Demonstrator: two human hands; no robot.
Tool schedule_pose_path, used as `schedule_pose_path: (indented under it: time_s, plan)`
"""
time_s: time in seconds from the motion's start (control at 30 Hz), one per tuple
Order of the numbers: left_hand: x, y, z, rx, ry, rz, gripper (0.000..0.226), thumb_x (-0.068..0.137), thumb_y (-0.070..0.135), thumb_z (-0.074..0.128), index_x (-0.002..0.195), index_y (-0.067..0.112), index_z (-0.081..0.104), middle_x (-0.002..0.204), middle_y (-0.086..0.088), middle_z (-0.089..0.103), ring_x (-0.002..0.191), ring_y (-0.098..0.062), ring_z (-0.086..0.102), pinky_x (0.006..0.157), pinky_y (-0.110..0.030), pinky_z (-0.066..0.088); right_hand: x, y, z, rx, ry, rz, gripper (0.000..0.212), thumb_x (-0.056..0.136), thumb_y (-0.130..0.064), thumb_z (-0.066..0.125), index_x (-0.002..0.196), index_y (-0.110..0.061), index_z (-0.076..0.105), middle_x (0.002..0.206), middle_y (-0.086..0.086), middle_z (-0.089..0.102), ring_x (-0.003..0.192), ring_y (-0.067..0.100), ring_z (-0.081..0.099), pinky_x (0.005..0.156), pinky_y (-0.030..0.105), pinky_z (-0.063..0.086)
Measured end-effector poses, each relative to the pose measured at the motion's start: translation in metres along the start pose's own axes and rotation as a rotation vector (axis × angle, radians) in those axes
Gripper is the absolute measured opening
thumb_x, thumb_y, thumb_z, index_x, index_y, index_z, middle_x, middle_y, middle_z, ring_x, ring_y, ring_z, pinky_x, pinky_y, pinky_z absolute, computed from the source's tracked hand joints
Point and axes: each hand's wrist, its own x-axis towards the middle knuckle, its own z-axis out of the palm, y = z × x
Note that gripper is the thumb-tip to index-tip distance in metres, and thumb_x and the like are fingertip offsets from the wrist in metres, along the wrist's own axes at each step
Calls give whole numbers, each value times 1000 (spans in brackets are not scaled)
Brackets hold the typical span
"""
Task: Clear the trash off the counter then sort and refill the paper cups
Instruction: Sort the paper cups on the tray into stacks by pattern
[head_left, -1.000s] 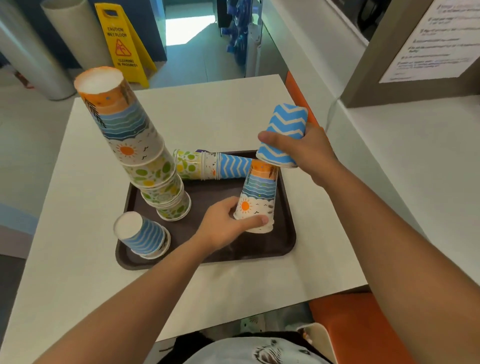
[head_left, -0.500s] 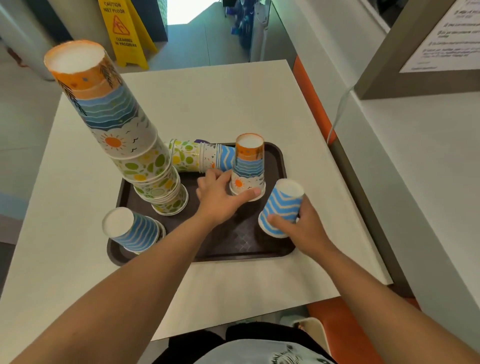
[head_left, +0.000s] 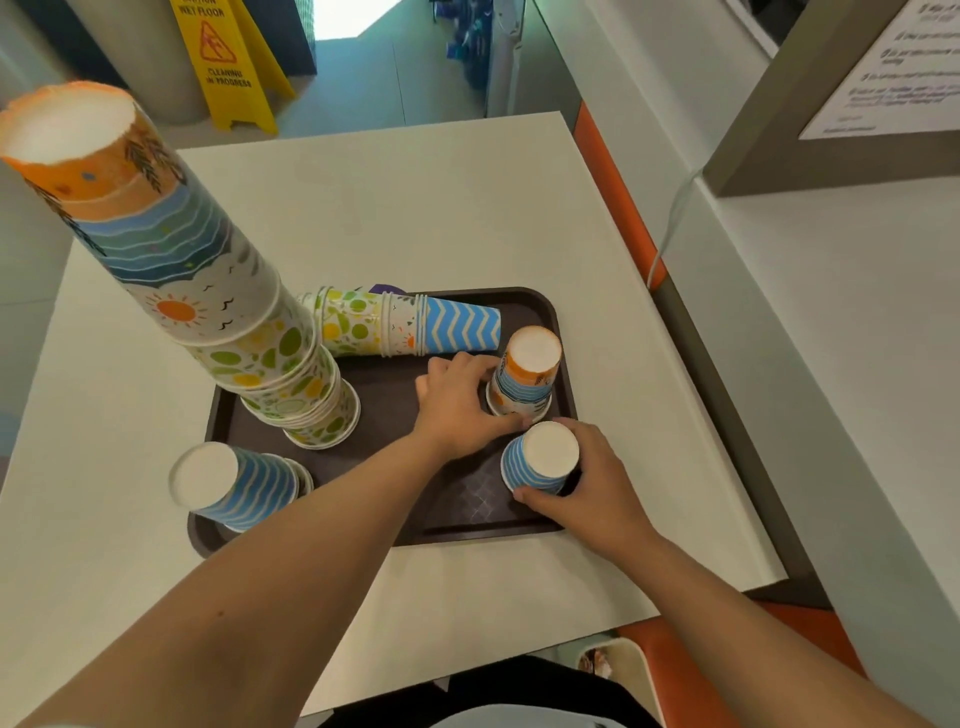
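**Sorting cups on the tray, pattern by pattern**

White tabletop (head_left: 467, 218) carries a dark brown tray (head_left: 550, 312), and every place below is given from that tray. At its near right corner the right hand (head_left: 587, 488) has its grip curled round an upside-down blue wave cup (head_left: 537, 460), which appears to rest on the tray floor. Just beyond, toward the far right corner, the left hand (head_left: 457, 405) wraps its fingers round the base of an upside-down sunset cup (head_left: 524, 376). At the near left corner another blue wave stack (head_left: 234, 488) stands inverted. Farther in on the left rises a tall leaning stack (head_left: 208, 291), green-spotted cups below and a sunset cup on top. Along the far edge lies a fallen stack (head_left: 405, 327), zigzag cup outermost.

Judging from this, the sorting step is in hand: single cups are being parked by pattern. No trash shows on the tabletop. The next move likely calls for letting go of both cups, then pulling the fallen stack apart. Care is needed near the tall stack, which tilts and could topple at a nudge.

Beyond the tabletop stands a yellow wet floor sign (head_left: 228, 62).
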Motion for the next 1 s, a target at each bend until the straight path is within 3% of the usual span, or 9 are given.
schedule_pose_path:
  time_s: [0.07,0.17,0.23,0.43,0.5,0.6,0.67,0.87,1.0]
  plan:
    - [1,1,0,31,-9,10,76,65,66,75,129,35,50,114,8,49,113,-17,35,93,-33,26,-2,-5,-4,8,-14,18,82,54,-37,94,122,-39,47,119,-16,52,115,2,50,96,21,44]
    - [-2,3,-6,-8,-23,-15,83,63,66,76,134,35,47,116,8,47,113,-16,35,96,-34,29,-8,-24,-14,79,-24,53,90,51,-47,92,124,-47,38,122,-27,45,114,-9,47,85,3,41]
    - [-7,7,-16,-79,-5,-50,80,65,61,78,134,34,47,112,10,47,112,-14,36,98,-35,31,-9,-40,-22,92,1,7,91,55,-55,86,130,-43,37,123,-30,44,116,-14,45,84,0,40]
    - [-40,15,-74,-245,31,-69,49,78,44,76,121,26,62,100,10,61,102,-12,55,94,-34,44,15,-106,-27,209,106,-218,72,67,-46,82,129,-30,50,125,-15,56,114,-5,53,86,8,43]
    - [-54,13,-99,-292,31,-67,41,79,42,76,114,25,64,98,8,66,92,-9,62,85,-24,50,26,-134,-21,225,85,-261,71,65,-55,77,127,-34,50,126,-15,57,117,-2,53,88,11,44]
    - [-76,11,-146,-275,47,-78,32,77,42,78,104,28,65,92,7,67,78,-6,61,65,-9,45,43,-172,-10,227,-1,-313,78,65,-57,78,132,-30,49,129,-13,56,120,1,51,87,8,44]
    - [-93,7,-178,-275,30,-118,34,76,44,79,103,27,65,91,7,67,78,-5,61,65,-10,46,53,-197,-2,212,-57,-349,84,64,-58,78,136,-27,47,132,-12,54,120,-1,50,90,7,43]
    - [-135,-22,-238,-332,-66,-249,33,70,49,82,89,24,72,77,4,71,66,-1,62,66,-21,48,75,-255,40,158,-203,-405,107,52,-59,81,144,-26,36,143,-13,47,129,0,43,107,23,37]
    - [-141,-54,-259,-280,30,-324,44,61,55,84,87,22,70,78,3,71,69,-6,63,64,-23,49,83,-277,72,123,-279,-431,108,49,-54,90,140,-28,39,139,-16,51,128,-1,48,109,29,40]
